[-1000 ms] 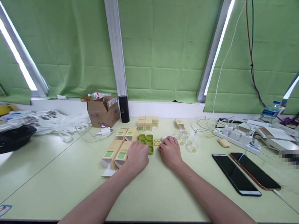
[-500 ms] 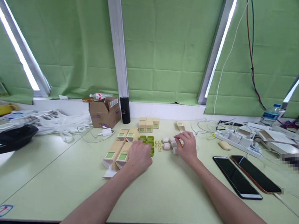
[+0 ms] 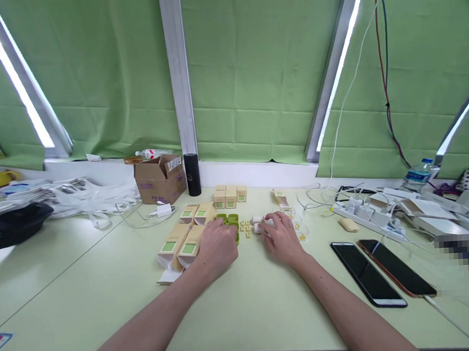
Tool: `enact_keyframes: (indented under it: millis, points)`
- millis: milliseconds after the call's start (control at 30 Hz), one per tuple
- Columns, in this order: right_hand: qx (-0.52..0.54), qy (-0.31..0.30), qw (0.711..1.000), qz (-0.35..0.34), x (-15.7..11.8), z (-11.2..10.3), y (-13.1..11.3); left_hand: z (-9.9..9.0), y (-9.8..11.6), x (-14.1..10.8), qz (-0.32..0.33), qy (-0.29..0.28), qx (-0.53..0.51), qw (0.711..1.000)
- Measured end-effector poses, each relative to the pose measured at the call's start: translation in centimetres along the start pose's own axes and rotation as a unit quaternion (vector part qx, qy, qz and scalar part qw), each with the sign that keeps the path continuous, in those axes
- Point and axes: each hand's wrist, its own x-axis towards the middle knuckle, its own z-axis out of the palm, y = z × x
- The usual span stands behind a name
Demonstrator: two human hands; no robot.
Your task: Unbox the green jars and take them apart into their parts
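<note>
A: Where are the white pieces (image 3: 257, 229)?
B: On the worktop (image 3: 241, 311), right at the fingertips of the right hand (image 3: 283, 239), which partly covers them.
A: Is it gripping one?
B: I can't tell. Its fingers are bent and slightly parted over them.
A: And the left hand (image 3: 218, 249)?
B: Curled down over the near side of the green containers (image 3: 232, 217); its fingertips are hidden, so I can't tell whether it holds one.
A: What sits between the hands?
B: Small yellow pieces (image 3: 248, 229), in a little cluster between the green containers and the white pieces.
A: What's in the containers?
B: The green ones stand open-topped, contents too small to read. Clear cases (image 3: 302, 229), partly behind the right hand, show yellow bits.
A: Farther out?
B: Kraft cartons (image 3: 171, 244) lie just beside the left hand. An open cardboard box (image 3: 160, 182) stands beyond, its inside hidden.
</note>
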Motion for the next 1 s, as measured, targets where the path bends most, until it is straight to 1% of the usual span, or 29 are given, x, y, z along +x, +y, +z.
enact_keyframes:
  millis: [167, 300, 400, 567, 667, 767, 900, 1000]
  points:
    - [-0.006, -0.015, 1.0, 0.018, 0.1, 0.3, 0.1, 0.2, -0.1, 0.1, 0.013, 0.017, 0.011, 1.0]
    - [-0.003, -0.011, 1.0, 0.018, 0.1, 0.5, 0.3, 0.3, 0.1, 0.2, 0.015, 0.038, 0.026, 0.999]
    - [0.01, 0.018, 1.0, 0.018, 0.2, 0.2, 0.8, 0.5, 0.0, 0.3, 0.022, 0.064, 0.03, 0.997]
    - [0.063, 0.103, 0.991, 0.061, 0.3, -0.8, 1.8, 0.5, -0.5, 0.6, 0.029, 0.132, 0.008, 0.991]
    - [0.087, 0.137, 0.984, 0.072, 0.2, -1.1, 2.2, -0.2, -0.6, 0.9, 0.022, 0.173, -0.012, 0.985]
    - [0.092, 0.149, 0.982, 0.067, 0.3, -1.4, 2.1, -1.4, -0.4, 1.3, 0.012, 0.195, -0.028, 0.98]
    - [0.098, 0.168, 0.979, 0.06, 0.5, -1.6, 1.5, -3.1, -0.7, 2.4, -0.007, 0.201, -0.025, 0.979]
    - [0.11, 0.172, 0.977, 0.066, 0.4, -1.7, 1.1, -4.0, -1.4, 4.4, -0.016, 0.186, -0.006, 0.982]
